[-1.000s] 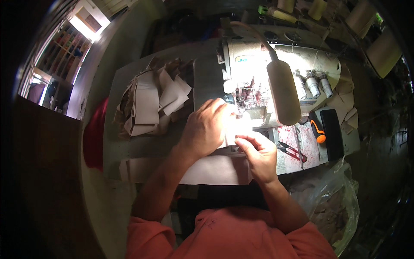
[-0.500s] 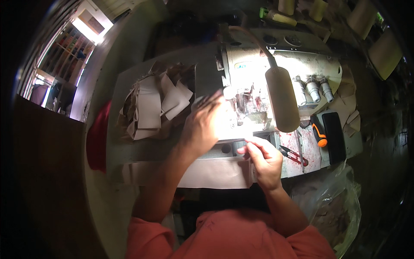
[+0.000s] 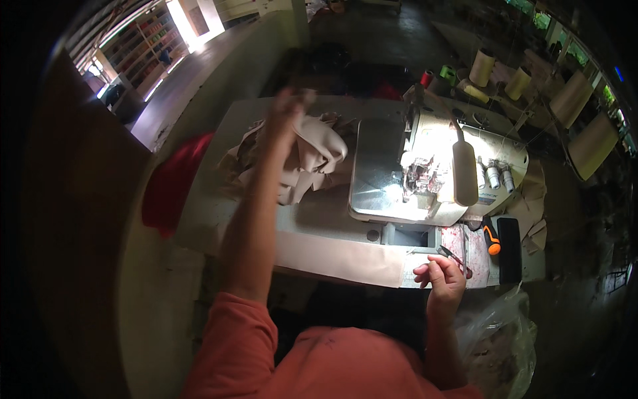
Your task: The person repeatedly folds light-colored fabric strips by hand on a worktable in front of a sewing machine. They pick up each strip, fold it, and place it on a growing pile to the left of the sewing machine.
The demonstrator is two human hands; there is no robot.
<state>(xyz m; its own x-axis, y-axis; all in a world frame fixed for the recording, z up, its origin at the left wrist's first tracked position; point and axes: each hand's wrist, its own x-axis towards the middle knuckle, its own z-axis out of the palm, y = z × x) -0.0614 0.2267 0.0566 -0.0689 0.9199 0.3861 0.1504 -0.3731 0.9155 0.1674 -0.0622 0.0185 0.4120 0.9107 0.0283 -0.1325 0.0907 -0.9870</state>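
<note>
My left hand (image 3: 290,110), smeared by motion, reaches over a heap of beige fabric pieces (image 3: 306,179) at the back left of the machine table. A loosely folded fabric piece (image 3: 322,143) lies on top, right beside the hand. Whether the fingers grip any cloth is hidden by blur. My right hand (image 3: 445,284) is at the table's front edge, its fingers curled and thumb against them; what they hold, if anything, cannot be made out. Near it are thread snips (image 3: 452,256) and the right end of a long beige strip (image 3: 339,259) lying flat.
A lit sewing machine (image 3: 425,174) with a lamp (image 3: 465,174) stands at the centre right. An orange-handled tool (image 3: 492,239) and a black phone-like slab (image 3: 510,249) lie right of the snips. Thread cones (image 3: 483,66) stand behind; a clear plastic bag (image 3: 505,339) hangs in front.
My left hand has moved from the machine's needle area to the fabric heap at the back left. The top fabric is rearranged. My right hand has drawn back toward the front edge. The view has shifted.
</note>
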